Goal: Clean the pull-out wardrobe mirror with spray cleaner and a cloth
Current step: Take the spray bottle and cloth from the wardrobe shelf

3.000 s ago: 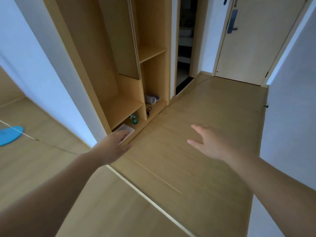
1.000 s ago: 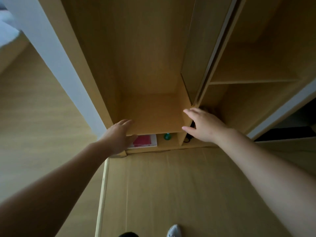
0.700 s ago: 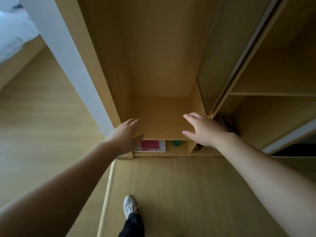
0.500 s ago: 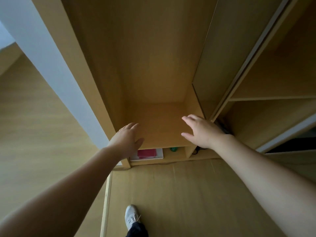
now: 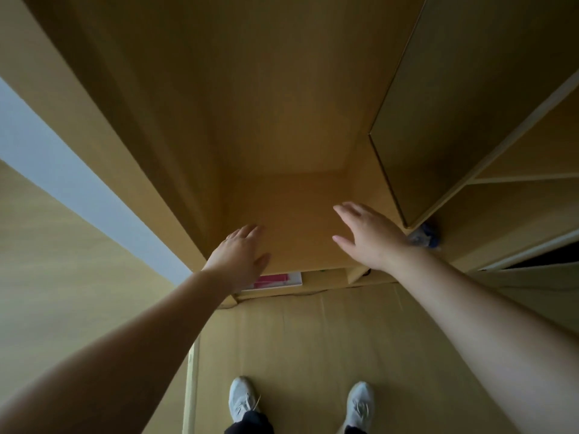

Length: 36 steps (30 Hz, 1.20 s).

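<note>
I stand facing an open wooden wardrobe (image 5: 282,104). My left hand (image 5: 241,258) hovers open over the front edge of the low shelf (image 5: 297,220), fingers spread and holding nothing. My right hand (image 5: 366,236) is also open and empty, above the shelf's right side. A tall, thin pull-out panel (image 5: 438,120) hangs just right of my right hand; its face shows only wood tones. Under the shelf, a sliver of a green spray bottle (image 5: 321,270) peeks out. No cloth is clearly visible.
A white and red flat item (image 5: 275,281) lies below the shelf, partly behind my left hand. A crumpled blue and white thing (image 5: 423,238) sits in the right compartment under another shelf (image 5: 526,177). My two white shoes (image 5: 241,399) stand on the wood floor.
I have stepped closer to the wardrobe, and both shoes are now in view. Both hands have moved farther in over the shelf and stay open.
</note>
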Each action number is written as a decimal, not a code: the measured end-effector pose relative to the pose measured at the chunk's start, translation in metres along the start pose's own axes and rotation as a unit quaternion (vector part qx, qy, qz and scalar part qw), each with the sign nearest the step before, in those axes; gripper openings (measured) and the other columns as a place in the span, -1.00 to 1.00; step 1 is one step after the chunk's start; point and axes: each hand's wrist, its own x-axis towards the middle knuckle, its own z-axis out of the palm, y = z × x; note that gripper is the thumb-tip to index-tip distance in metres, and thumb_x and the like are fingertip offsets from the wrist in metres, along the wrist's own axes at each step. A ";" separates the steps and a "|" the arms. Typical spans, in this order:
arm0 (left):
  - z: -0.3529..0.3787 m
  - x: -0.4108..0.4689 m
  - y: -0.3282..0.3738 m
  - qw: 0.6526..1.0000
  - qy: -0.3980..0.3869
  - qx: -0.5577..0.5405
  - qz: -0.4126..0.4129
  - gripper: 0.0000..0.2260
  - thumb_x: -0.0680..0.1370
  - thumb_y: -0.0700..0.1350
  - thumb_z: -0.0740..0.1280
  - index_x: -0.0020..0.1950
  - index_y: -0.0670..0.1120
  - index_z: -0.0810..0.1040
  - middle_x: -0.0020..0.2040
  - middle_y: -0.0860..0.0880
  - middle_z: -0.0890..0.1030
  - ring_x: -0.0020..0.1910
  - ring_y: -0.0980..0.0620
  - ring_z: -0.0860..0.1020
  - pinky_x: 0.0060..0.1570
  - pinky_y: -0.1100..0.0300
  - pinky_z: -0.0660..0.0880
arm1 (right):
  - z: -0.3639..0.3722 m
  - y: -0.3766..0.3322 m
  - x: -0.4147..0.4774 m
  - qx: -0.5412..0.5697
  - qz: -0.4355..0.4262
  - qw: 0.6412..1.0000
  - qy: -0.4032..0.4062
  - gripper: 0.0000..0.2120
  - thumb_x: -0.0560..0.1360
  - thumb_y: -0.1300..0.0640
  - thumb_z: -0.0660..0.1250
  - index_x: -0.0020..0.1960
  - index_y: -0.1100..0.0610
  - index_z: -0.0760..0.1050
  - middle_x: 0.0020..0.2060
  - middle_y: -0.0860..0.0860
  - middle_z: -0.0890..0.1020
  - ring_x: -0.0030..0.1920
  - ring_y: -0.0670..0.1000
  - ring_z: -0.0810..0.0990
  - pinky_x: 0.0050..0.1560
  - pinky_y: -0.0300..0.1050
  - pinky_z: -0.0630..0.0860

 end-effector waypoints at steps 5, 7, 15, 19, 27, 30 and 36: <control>0.078 0.022 -0.012 1.000 0.009 -0.005 -0.019 -0.49 0.61 0.03 0.23 0.52 -0.06 0.23 0.49 -0.04 0.32 0.46 -0.06 0.29 0.38 0.12 0.26 | 0.068 0.032 0.030 0.017 -0.048 0.999 0.001 -0.45 0.62 -0.06 0.16 0.54 0.07 0.13 0.50 0.03 0.25 0.47 0.06 0.26 0.37 -0.03 0.36; 0.117 0.027 -0.017 1.000 0.003 -0.011 -0.024 -0.54 0.60 0.02 0.23 0.49 -0.05 0.29 0.45 -0.02 0.38 0.41 -0.05 0.36 0.32 0.10 0.34 | 0.106 0.047 0.036 0.030 -0.067 0.997 0.003 -0.48 0.61 -0.03 0.17 0.52 0.10 0.19 0.46 0.05 0.32 0.43 0.07 0.32 0.33 -0.03 0.40; 0.283 0.060 -0.046 1.000 -0.023 0.008 -0.019 -0.58 0.62 0.03 0.20 0.47 -0.01 0.35 0.43 0.03 0.42 0.38 0.01 0.40 0.29 0.12 0.40 | 0.284 0.110 0.053 0.076 -0.113 0.990 0.033 -0.61 0.55 0.13 0.31 0.33 0.25 0.45 0.23 0.14 0.56 0.21 0.16 0.54 0.13 0.06 0.55; 0.359 0.090 -0.071 1.000 -0.008 0.016 -0.003 -0.64 0.61 0.01 0.22 0.40 -0.02 0.44 0.35 0.03 0.50 0.29 0.02 0.48 0.22 0.13 0.45 | 0.368 0.144 0.070 0.075 -0.101 0.992 0.031 -0.61 0.57 0.07 0.25 0.35 0.19 0.42 0.26 0.07 0.52 0.11 0.16 0.58 0.04 0.10 0.57; 0.473 0.169 -0.118 0.992 0.036 0.080 0.095 -0.65 0.61 0.00 0.22 0.38 -0.01 0.45 0.28 -0.01 0.54 0.25 -0.05 0.50 0.19 0.13 0.42 | 0.496 0.183 0.122 0.024 -0.094 0.995 0.028 -0.53 0.62 -0.01 0.15 0.48 0.12 0.28 0.41 0.03 0.39 0.21 0.07 0.52 0.14 -0.07 0.50; 0.497 0.192 -0.127 0.979 0.035 0.143 0.141 -0.61 0.64 0.03 0.16 0.45 -0.01 0.37 0.36 0.00 0.48 0.32 -0.03 0.44 0.26 0.14 0.35 | 0.529 0.196 0.139 0.004 -0.106 0.994 0.040 -0.53 0.62 0.00 0.15 0.49 0.13 0.27 0.42 0.05 0.38 0.28 0.07 0.48 0.22 -0.04 0.48; 0.525 0.207 -0.147 0.963 0.015 0.197 0.181 -0.58 0.65 0.06 0.11 0.51 0.03 0.26 0.46 0.03 0.37 0.42 0.02 0.34 0.39 0.16 0.21 | 0.566 0.218 0.145 -0.018 -0.081 0.995 0.058 -0.53 0.61 -0.03 0.15 0.47 0.12 0.28 0.41 0.04 0.37 0.24 0.10 0.51 0.15 0.02 0.52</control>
